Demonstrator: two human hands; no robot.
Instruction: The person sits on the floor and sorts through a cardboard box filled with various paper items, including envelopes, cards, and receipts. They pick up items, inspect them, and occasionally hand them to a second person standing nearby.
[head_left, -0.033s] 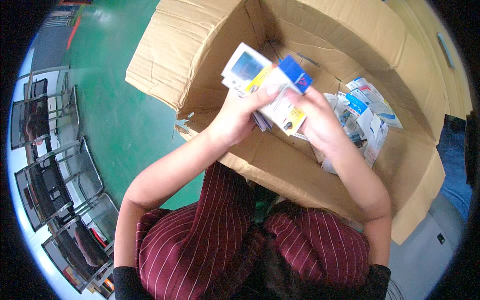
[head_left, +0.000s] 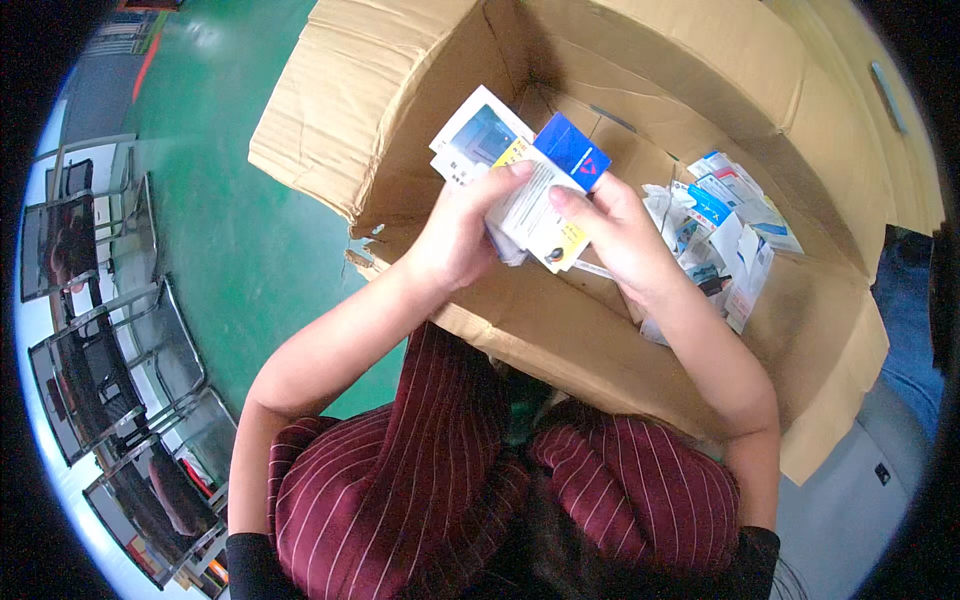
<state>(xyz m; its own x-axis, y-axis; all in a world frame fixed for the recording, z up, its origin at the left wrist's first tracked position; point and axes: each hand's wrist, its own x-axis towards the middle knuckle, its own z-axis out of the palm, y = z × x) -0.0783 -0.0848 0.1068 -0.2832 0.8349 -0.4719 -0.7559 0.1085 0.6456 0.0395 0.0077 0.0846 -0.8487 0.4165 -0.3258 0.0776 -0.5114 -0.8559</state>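
Both my hands are over the cardboard box, working with printed cards. My left hand (head_left: 462, 225) grips a stack of cards (head_left: 478, 125), its thumb pressed on top; the stack's lower cards show under the palm. The upper ones are white with a dark picture and a yellow band. My right hand (head_left: 622, 232) pinches a white and yellow card (head_left: 535, 205) between thumb and fingers, overlapping the stack. A blue card (head_left: 570, 148) with a small red mark sticks out behind its thumb. The fingers under the cards are hidden.
The open cardboard box (head_left: 545, 340) has spread flaps and a torn left corner. Inside on the right lies a pile of printed papers and small packets (head_left: 730, 230). Dark chairs (head_left: 85, 370) line the left on a green floor (head_left: 250, 290). Striped maroon fabric (head_left: 400, 480) covers my lap.
The cards in my hands have shifted slightly left. The blue card has moved left and tilted, showing more of its face. The box and pile are nearly unchanged.
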